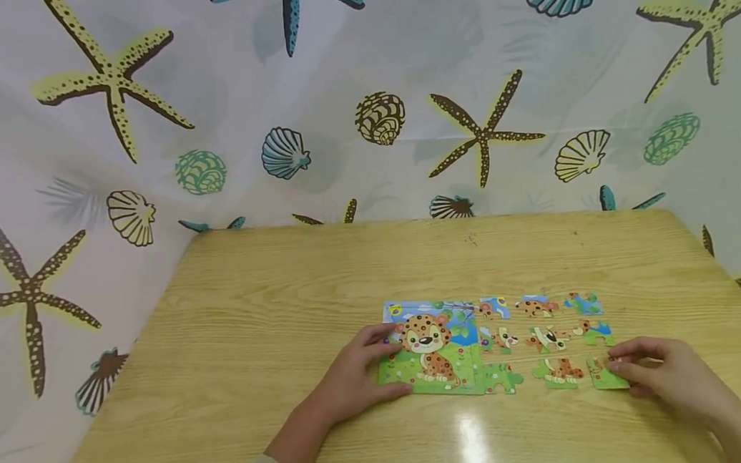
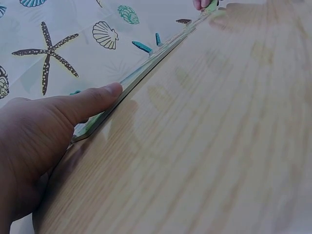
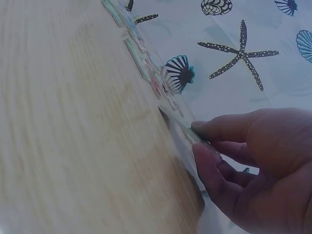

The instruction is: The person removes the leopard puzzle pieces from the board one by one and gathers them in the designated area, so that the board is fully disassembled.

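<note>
A leopard picture puzzle board lies flat on the wooden table. My left hand rests over its left edge, fingertips on the picture and thumb along the front edge. To the right of the board, several loose puzzle pieces are laid out in three rows. My right hand pinches the front-right puzzle piece between thumb and fingers. In the right wrist view that piece is tilted, its near side raised off the table.
The wooden table runs back to a white cloth printed with starfish and shells, which hangs behind it and at both sides. A bright light reflection lies on the tabletop in front of the board.
</note>
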{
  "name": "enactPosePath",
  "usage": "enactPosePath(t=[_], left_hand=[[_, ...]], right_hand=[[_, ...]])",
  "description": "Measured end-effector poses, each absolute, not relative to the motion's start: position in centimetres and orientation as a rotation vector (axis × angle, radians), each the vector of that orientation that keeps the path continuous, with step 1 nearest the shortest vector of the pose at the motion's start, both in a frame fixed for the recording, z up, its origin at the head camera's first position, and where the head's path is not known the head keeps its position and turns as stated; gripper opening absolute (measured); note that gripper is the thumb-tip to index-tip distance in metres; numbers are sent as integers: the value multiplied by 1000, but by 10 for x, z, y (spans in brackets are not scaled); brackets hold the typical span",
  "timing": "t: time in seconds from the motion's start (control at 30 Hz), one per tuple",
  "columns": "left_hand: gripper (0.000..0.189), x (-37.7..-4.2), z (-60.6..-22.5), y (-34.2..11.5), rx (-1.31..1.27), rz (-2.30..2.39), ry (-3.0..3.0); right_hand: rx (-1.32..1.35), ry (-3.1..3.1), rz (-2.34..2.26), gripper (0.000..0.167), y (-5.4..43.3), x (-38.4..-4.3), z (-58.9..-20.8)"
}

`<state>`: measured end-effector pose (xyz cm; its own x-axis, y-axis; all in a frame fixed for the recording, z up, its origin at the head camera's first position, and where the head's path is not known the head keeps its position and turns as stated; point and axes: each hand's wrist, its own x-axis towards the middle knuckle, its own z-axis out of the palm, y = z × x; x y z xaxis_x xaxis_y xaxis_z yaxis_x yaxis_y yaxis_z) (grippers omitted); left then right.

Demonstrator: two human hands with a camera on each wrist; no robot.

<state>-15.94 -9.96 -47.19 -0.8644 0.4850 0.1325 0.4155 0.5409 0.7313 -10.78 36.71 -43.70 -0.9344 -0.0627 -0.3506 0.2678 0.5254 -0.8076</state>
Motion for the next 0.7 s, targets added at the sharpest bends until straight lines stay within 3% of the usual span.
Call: enactPosePath(t=[0.43, 0.57, 0.7], left_hand=[[68, -155, -470, -105, 747, 1235, 2676], [68, -154, -469, -106, 739, 1237, 2674], [69, -152, -471, -104, 710, 1273, 2645]], right_hand=[[71, 2803, -893, 29, 346, -111, -434], [74, 2823, -865, 21, 339, -111, -436], [118, 2741, -980, 24, 338, -109, -438]])
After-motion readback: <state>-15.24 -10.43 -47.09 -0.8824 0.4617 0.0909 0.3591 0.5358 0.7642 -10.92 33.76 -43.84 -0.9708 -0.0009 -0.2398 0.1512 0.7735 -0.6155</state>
